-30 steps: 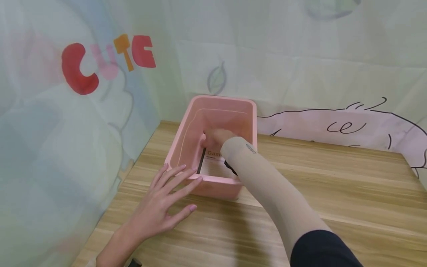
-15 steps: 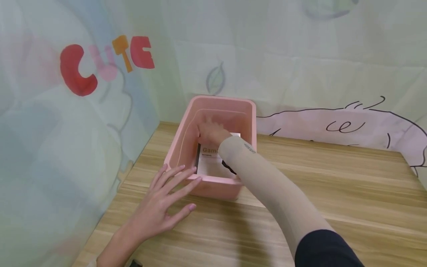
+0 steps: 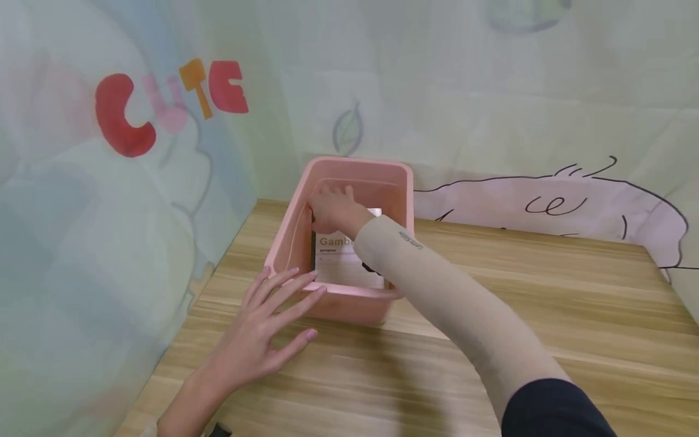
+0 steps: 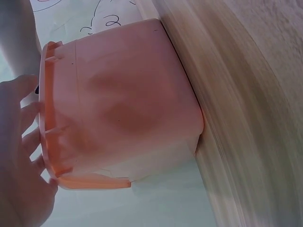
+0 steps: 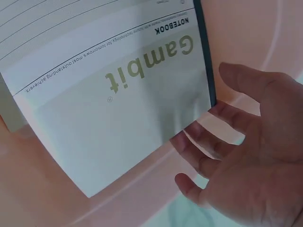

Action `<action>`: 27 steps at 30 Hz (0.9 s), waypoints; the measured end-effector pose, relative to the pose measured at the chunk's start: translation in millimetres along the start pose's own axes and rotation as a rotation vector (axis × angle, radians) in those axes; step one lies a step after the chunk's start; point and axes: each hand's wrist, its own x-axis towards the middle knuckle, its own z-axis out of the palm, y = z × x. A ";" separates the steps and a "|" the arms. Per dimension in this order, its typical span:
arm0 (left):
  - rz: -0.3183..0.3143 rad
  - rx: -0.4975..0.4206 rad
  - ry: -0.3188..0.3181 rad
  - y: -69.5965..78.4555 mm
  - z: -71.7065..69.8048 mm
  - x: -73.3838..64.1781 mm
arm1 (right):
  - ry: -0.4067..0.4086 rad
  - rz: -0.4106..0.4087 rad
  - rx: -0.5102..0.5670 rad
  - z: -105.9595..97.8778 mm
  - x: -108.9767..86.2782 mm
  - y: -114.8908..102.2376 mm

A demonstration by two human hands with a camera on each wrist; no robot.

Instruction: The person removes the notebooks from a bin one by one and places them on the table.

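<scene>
A pink plastic bin (image 3: 349, 311) stands on the wooden table, with a notebook (image 3: 341, 267) marked "Gambit" inside it. My left hand (image 3: 256, 334) rests its spread, straight fingertips on the bin's near rim. Inside the bin, my right hand (image 3: 333, 209) is at the notebook's far left corner. The right wrist view has the thumb apart from the notebook (image 5: 128, 104), while several fingertips of the right hand (image 5: 255, 151) meet the notebook's edge, partly behind it. Another pale flat item (image 5: 12, 111) shows under the notebook; its kind is hidden.
The wooden table (image 3: 519, 291) stretches to the right of the bin. A printed cloth wall (image 3: 464, 109) stands close behind the bin, and another (image 3: 82, 243) runs along the left side. A dark object (image 3: 220, 430) sits by the left wrist.
My right hand has moved up and left inside the bin, its fingers spreading, and more of the notebook shows. The left hand stays on the rim. The head view has shifted slightly.
</scene>
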 end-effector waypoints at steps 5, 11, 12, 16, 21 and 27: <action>0.001 0.000 -0.002 0.6 0.9 -0.7 | -0.043 0.028 -0.068 4.1 -0.7 -4.3; 0.016 -0.002 0.030 1.6 2.8 -0.4 | -0.065 0.035 -0.034 7.9 -14.0 -7.6; 0.017 -0.002 0.033 1.7 3.0 -0.1 | -0.068 0.039 -0.036 8.0 -17.0 -8.0; 0.016 -0.004 0.028 0.8 3.8 0.4 | -0.081 0.040 -0.050 7.3 -25.9 -9.9; 0.011 -0.005 0.026 0.1 4.9 -0.4 | -0.117 0.032 -0.061 3.2 -31.1 -15.6; 0.003 -0.004 0.034 -0.8 5.8 -2.3 | -0.174 0.023 -0.085 0.6 -30.5 -22.2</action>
